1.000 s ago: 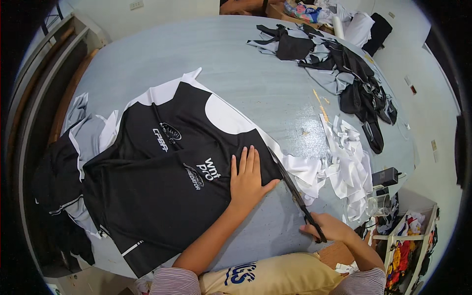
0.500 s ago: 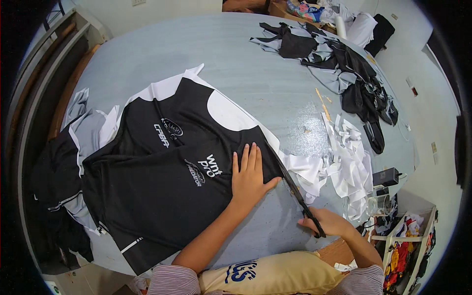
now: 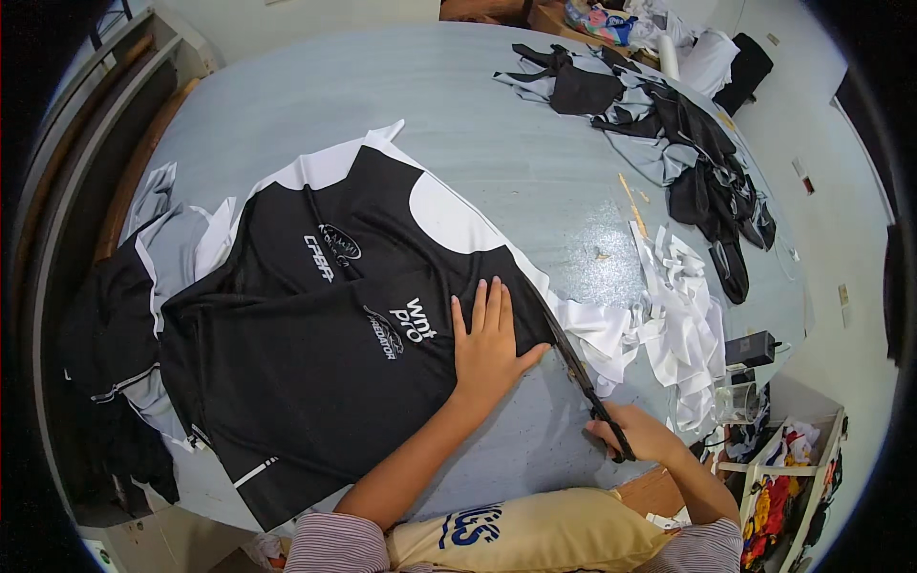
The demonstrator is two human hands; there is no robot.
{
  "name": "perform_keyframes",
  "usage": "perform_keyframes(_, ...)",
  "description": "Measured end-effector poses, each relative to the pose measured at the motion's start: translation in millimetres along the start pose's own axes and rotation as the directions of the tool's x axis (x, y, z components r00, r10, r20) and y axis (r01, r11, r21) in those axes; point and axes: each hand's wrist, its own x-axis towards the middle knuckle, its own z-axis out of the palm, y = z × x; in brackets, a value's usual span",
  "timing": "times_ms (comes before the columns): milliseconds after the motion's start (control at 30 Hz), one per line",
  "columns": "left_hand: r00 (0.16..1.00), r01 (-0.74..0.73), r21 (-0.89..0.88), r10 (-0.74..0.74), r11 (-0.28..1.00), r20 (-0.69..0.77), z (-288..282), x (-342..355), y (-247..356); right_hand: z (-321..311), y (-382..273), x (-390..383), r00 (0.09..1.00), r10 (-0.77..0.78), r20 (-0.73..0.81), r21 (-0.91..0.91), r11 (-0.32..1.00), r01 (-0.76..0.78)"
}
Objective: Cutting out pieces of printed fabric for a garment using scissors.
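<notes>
A black sports shirt piece (image 3: 315, 344) with white lettering and white trim lies flat on the grey table (image 3: 497, 162). My left hand (image 3: 489, 342) presses flat on its right edge, fingers spread. My right hand (image 3: 638, 435) grips the handles of long black scissors (image 3: 583, 377), whose blades run up along the shirt's right edge beside my left thumb. White fabric offcuts (image 3: 604, 334) lie just right of the blades.
A pile of white scraps (image 3: 683, 325) lies at the right. Black and grey garments (image 3: 688, 162) are heaped at the far right, more dark pieces (image 3: 115, 325) hang over the left edge. A small black box (image 3: 751, 349) and a bin of coloured cloth (image 3: 783, 468) stand by the right corner.
My right hand with the scissors has shifted slightly along the shirt's edge. My left hand stays pressed on the fabric.
</notes>
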Motion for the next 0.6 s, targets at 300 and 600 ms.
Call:
perform_keyframes(300, 1.0, 0.018, 0.001, -0.018, 1.0, 0.011, -2, -1, 0, -3, -4, -3, 0.999, -0.049, 0.011, 0.023, 0.999, 0.049)
perform_keyframes(600, 1.0, 0.026, 0.007, -0.026, 1.0, 0.012, -2, -1, 0, -4, -10, -5, 0.999, -0.049, -0.001, 0.029, 0.998, 0.049)
